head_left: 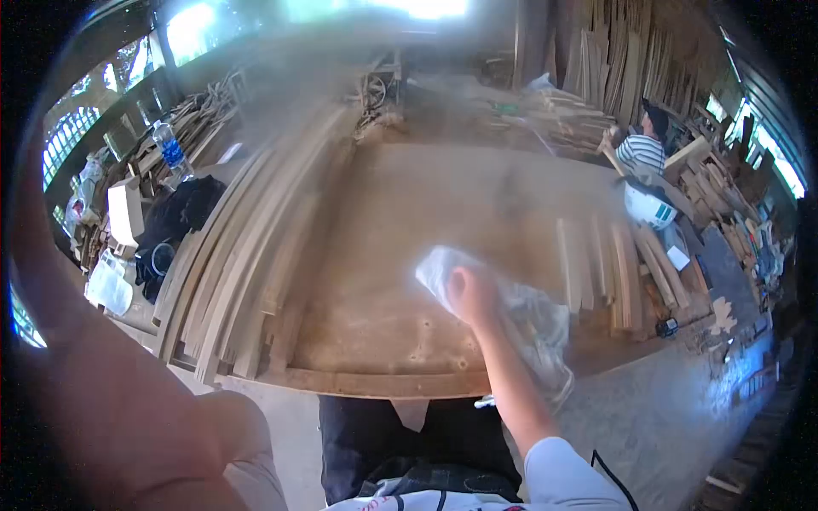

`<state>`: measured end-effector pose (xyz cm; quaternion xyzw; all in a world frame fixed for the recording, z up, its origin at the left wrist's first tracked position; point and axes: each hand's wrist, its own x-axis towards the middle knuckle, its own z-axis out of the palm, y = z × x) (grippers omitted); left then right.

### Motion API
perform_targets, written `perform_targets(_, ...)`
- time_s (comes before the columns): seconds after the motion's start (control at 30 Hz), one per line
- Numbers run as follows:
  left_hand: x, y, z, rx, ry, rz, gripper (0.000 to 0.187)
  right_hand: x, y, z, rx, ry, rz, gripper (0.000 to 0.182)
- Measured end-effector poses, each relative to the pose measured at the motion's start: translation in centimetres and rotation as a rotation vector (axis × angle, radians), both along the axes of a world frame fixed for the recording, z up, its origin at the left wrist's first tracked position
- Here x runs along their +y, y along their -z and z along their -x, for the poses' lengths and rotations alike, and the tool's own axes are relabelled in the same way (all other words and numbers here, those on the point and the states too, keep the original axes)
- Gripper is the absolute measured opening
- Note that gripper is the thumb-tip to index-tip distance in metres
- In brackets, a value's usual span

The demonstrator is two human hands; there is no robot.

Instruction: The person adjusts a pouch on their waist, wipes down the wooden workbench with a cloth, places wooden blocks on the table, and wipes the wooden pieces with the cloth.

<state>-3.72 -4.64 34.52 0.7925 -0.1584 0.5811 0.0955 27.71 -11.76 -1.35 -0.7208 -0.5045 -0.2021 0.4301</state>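
Observation:
My right hand (474,295) is closed around a crumpled clear plastic bag (537,319) above the near right part of a brown wooden tabletop (383,332). One bunched end pokes out past my fingers, and the rest trails to the right and down over the table's front edge. My bent left arm rises blurred and very large along the left side; its hand lies outside the picture.
Long wooden strips (247,255) lie along the table's left side, shorter wood pieces (601,277) on its right. Further left are a water bottle (171,149) and a dark cloth (183,209). A person in a striped shirt (641,153) is at the back right, near a white container (648,204).

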Motion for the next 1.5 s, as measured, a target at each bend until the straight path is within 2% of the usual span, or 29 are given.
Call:
perform_targets(0.13,0.1,0.3,0.2,-0.026,0.007,-0.017,0.074,0.5,-1.3,-2.2,0.037,0.016,-0.014,0.009)
perform_targets(0.23,0.2,0.2,0.2,-0.037,0.016,-0.001,0.073,0.3,-0.7,-0.8,0.065,0.005,0.037,0.009)
perform_targets(0.3,1.0,-0.5,-0.2,-0.019,0.006,-0.006,0.072,0.5,-0.7,-1.5,-0.014,0.049,0.003,0.008)
perform_targets(0.5,4.5,-3.4,-2.0,0.058,-0.083,-0.01,0.07,0.8,-0.2,-2.1,-0.028,0.03,-0.003,0.008)
perform_targets(0.57,5.6,-4.3,-2.8,0.097,-0.128,0.006,0.069,0.3,-1.0,-1.4,0.136,0.039,0.129,0.01)
perform_targets(0.63,6.6,-5.0,-3.3,0.13,-0.148,0.028,0.068,0.1,-1.2,-1.2,0.163,0.058,0.138,0.009)
perform_targets(0.73,6.7,-4.9,-3.7,0.142,-0.157,0.03,0.068,0.3,-0.6,-1.8,0.147,0.031,0.138,0.01)
perform_targets(0.8,6.4,-5.0,-3.8,0.14,-0.152,0.041,0.067,0.7,-0.1,-2.0,0.04,0.033,0.039,0.007)
perform_targets(0.93,4.6,-4.1,-2.8,0.089,-0.123,0.039,0.066,0.5,0.0,-1.9,0.035,0.03,0.013,0.007)
perform_targets(1.1,-0.5,0.7,0.2,-0.06,0.018,-0.037,0.065,0.2,-0.3,-1.8,0.155,0.053,0.148,0.012)
perform_targets(1.17,-1.4,1.8,0.2,-0.077,0.044,-0.047,0.065,0.4,0.2,-1.7,0.067,0.043,0.03,0.008)
perform_targets(1.2,-1.5,2.2,0.1,-0.085,0.046,-0.045,0.064,0.7,0.2,-1.8,0.017,0.034,-0.033,0.007)
perform_targets(1.5,-1.0,2.9,0.0,-0.122,0.062,-0.041,0.063,0.7,0.2,-1.9,0.03,0.057,-0.002,0.009)
